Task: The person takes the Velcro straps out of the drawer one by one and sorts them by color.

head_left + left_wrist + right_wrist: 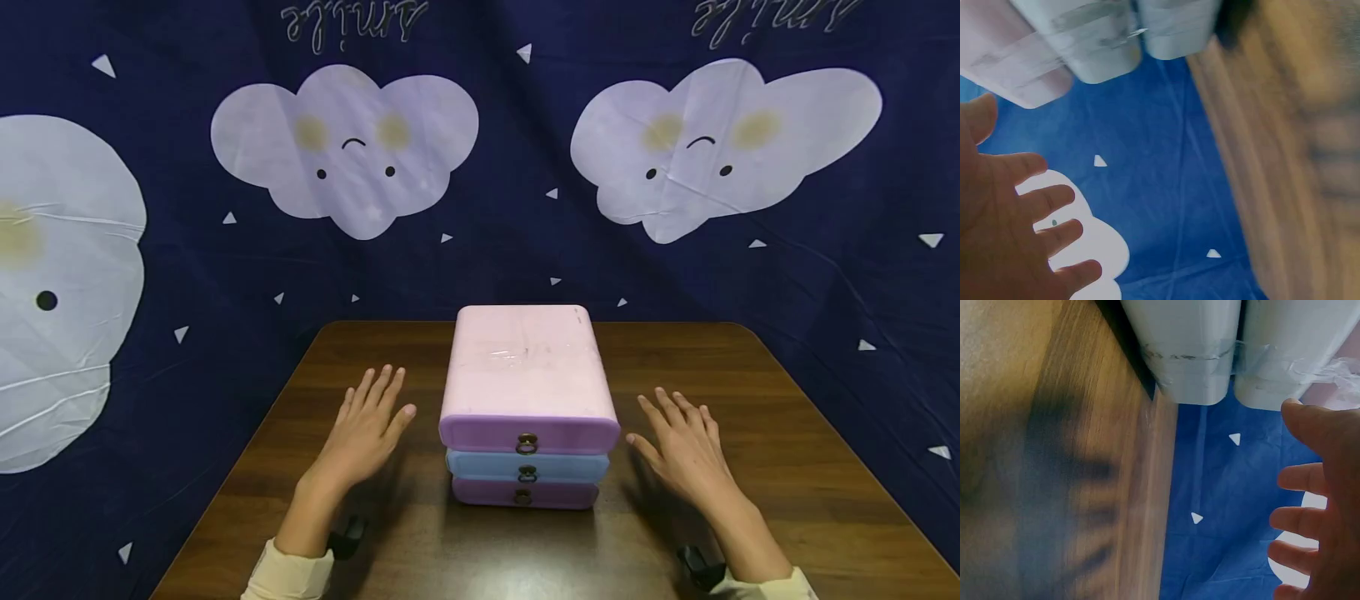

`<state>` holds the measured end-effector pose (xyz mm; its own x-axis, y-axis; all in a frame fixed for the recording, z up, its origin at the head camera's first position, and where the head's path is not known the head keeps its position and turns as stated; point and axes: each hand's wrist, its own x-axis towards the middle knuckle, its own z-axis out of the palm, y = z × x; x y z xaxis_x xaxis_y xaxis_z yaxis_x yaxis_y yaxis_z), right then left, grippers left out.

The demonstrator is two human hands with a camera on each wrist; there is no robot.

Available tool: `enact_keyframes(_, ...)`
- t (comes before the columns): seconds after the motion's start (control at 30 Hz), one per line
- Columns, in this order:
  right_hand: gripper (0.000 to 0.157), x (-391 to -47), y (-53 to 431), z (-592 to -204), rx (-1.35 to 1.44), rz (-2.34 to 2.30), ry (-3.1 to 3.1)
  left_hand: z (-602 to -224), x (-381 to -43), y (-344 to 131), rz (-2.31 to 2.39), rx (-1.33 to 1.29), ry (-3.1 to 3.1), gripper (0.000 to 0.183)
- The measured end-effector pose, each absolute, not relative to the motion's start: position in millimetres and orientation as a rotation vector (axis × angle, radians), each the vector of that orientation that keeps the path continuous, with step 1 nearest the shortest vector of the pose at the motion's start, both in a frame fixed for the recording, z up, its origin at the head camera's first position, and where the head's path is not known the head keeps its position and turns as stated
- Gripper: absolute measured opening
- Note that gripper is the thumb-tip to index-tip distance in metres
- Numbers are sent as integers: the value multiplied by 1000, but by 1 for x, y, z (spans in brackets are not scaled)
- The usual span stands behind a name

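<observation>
A small three-tier drawer box (pixel 528 367) stands on the table, with a pale pink top and purple, blue and purple drawer fronts. Each front carries a small bronze ring pull (pixel 527 443). To its left my left hand (pixel 362 436) hovers over the table, fingers spread and touching nothing. On the other side my right hand (pixel 686 454) is held likewise, apart from the box. Both wrist views show the box's sides (pixel 1104 44) with clear tape (pixel 1260 362) across the tiers. All the drawers look closed; what is inside is hidden.
The brown wooden table (pixel 360 342) has rounded far corners. Behind and around it hangs a dark blue cloth (pixel 525 167) printed with white clouds and small triangles. A black wrist strap (pixel 347 537) sits on the left wrist, another (pixel 701 568) on the right.
</observation>
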<state>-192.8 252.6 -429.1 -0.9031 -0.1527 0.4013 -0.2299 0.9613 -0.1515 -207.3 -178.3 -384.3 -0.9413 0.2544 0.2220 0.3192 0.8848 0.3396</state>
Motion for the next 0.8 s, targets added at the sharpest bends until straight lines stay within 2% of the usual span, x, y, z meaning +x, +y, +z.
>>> enact_keyframes(0.37, 59, -184, 253, -429, 278, 288, -2690, -351, -208, -165, -641, -590, -2834, 60)
enact_keyframes(0.8, 58, -173, 252, -427, 278, 301, -2696, -333, -213, -142, -692, -785, -2798, 58)
